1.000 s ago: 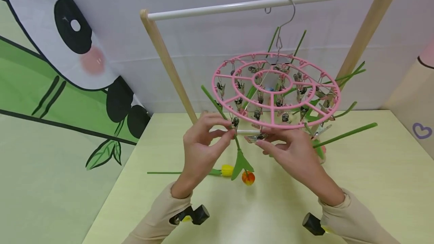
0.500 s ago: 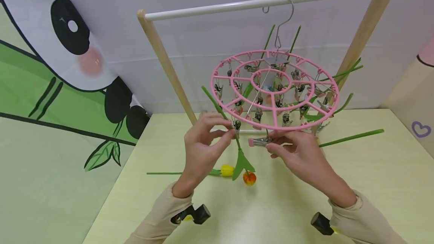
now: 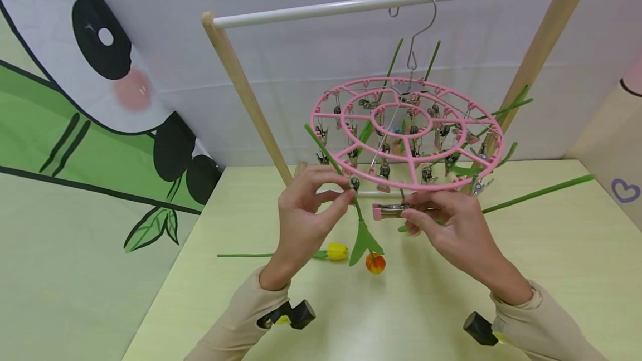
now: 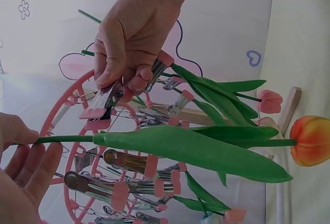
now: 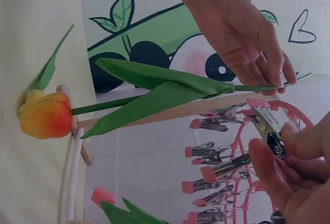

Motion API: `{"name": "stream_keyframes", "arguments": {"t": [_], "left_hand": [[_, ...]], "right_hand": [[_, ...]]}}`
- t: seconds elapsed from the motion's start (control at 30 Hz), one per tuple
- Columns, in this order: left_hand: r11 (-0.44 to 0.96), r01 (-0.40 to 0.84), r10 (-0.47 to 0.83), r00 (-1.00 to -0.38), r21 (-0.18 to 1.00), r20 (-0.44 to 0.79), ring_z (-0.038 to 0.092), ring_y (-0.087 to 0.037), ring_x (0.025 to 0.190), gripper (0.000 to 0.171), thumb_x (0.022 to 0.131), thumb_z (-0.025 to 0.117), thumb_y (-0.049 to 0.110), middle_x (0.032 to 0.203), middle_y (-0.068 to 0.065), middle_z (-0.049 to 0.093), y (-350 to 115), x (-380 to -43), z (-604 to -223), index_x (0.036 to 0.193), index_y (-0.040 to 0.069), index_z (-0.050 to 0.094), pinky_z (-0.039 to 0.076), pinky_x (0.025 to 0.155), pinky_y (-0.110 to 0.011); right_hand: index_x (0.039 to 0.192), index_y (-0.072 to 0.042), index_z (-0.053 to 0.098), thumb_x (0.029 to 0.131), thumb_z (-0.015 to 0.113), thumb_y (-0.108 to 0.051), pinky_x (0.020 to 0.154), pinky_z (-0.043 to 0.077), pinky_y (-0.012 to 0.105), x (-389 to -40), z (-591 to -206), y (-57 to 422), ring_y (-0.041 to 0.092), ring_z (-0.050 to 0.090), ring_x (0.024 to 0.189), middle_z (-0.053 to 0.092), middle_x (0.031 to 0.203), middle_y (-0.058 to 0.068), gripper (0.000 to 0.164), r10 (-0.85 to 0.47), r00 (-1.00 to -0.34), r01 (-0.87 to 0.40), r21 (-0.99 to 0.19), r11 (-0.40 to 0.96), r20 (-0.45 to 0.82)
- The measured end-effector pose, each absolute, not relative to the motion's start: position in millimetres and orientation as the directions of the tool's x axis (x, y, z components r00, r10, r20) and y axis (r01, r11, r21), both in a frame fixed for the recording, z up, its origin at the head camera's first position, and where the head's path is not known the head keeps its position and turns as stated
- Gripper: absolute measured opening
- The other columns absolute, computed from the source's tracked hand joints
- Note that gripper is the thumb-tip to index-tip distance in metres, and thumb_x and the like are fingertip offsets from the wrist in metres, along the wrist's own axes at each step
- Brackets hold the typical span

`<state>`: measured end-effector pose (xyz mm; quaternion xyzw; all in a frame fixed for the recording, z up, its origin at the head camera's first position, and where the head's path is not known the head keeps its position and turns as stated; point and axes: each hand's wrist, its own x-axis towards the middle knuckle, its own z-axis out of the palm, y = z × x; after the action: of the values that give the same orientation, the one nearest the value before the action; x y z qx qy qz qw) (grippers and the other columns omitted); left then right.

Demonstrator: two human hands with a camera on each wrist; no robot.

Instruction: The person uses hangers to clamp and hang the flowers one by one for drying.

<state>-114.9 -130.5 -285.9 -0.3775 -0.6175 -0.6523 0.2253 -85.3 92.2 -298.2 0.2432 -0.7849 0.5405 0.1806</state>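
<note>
My left hand [image 3: 308,210] pinches the green stem of an orange tulip [image 3: 375,263] between thumb and fingertips. The artificial tulip hangs bloom down, its leaves [image 4: 196,152] below my fingers in the head view. With thumb and fingers, my right hand [image 3: 453,224] grips the handle end of a metal clip [image 3: 390,211] with pink tips. In the left wrist view those tips [image 4: 95,113] look slightly apart, close beside the stem but not around it. The clip hangs from the front of a round pink clip hanger [image 3: 413,171].
The hanger hooks over a white bar [image 3: 321,14] on wooden posts [image 3: 246,91]. Several more clips dangle from its rings, and further tulips, including a pink one [image 4: 269,101], hang at its back and right. A yellow tulip [image 3: 337,251] lies on the table [image 3: 391,322].
My right hand has moved slightly right and turned the clip so its pink tips point left toward the stem. The left hand has shifted a little right with the tulip.
</note>
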Motion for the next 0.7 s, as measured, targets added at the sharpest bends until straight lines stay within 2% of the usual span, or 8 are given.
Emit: {"name": "stream_keyframes", "arguments": {"t": [0.43, 0.7], "left_hand": [[-0.129, 0.773, 0.182, -0.597, 0.621, 0.782, 0.06, -0.027, 0.085, 0.024, 0.077, 0.063, -0.019, 0.099, -0.022, 0.056, -127.2, -115.6, -285.5, 0.098, -0.01, 0.06, 0.058, 0.07, -0.042], [-0.153, 0.792, 0.194, -0.563, 0.591, 0.804, 0.06, -0.026, 0.086, 0.025, 0.075, 0.063, -0.022, 0.097, -0.024, 0.056, -122.0, -117.5, -284.0, 0.097, -0.011, 0.059, 0.058, 0.072, -0.042]], "right_hand": [[0.093, 0.004, 0.068, 0.079, 0.069, 0.011, 0.059, 0.057, 0.025, -85.1, -296.8, 91.4, 0.011, 0.066, 0.061, 0.068, 0.083, 0.008, 0.016, -0.189, -0.818, -0.575, -0.762, 0.298, 0.543], [0.093, 0.003, 0.067, 0.079, 0.069, 0.01, 0.058, 0.057, 0.026, -86.5, -297.6, 89.6, 0.012, 0.066, 0.061, 0.067, 0.083, 0.008, 0.016, -0.213, -0.808, -0.589, -0.76, 0.273, 0.549]]}}
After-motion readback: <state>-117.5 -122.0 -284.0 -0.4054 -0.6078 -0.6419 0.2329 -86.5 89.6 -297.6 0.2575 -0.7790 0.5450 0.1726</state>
